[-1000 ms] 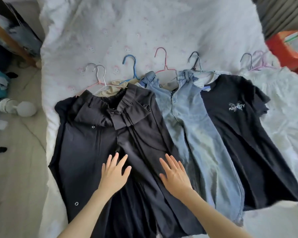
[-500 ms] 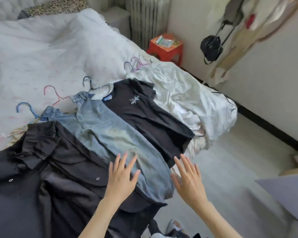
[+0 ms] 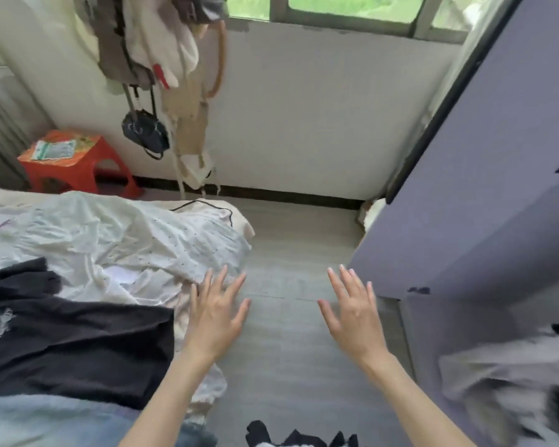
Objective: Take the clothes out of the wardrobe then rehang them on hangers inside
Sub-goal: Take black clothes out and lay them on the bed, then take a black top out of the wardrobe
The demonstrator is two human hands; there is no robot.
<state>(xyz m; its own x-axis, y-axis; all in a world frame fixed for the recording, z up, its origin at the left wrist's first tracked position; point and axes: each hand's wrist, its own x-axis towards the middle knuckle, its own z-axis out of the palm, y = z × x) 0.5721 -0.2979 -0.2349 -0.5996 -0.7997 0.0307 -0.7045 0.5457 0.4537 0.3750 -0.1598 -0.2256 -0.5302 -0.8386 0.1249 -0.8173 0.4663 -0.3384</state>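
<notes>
Both my hands are raised in front of me with fingers spread, holding nothing. My left hand (image 3: 215, 312) hovers at the corner of the bed, over the edge of a white dotted garment (image 3: 136, 243). My right hand (image 3: 352, 311) is over the grey floor, just left of the purple wardrobe door (image 3: 484, 195). A black T-shirt with a small white print (image 3: 71, 337) lies on the bed at the left, and a strip of light blue jeans (image 3: 46, 424) shows at the bottom left. Blurred light clothing (image 3: 510, 382) sits at the lower right, inside the wardrobe.
A red plastic stool (image 3: 78, 162) stands against the wall beside a radiator. Bags and clothes (image 3: 149, 59) hang on the wall above it. Grey floor (image 3: 288, 350) runs between the bed and the wardrobe. Black-and-white footwear (image 3: 291, 438) shows at the bottom edge.
My view has swung right, from the clothes laid on the bed to the floor and the wardrobe. Both hands left the dark garment and now hover spread in the air.
</notes>
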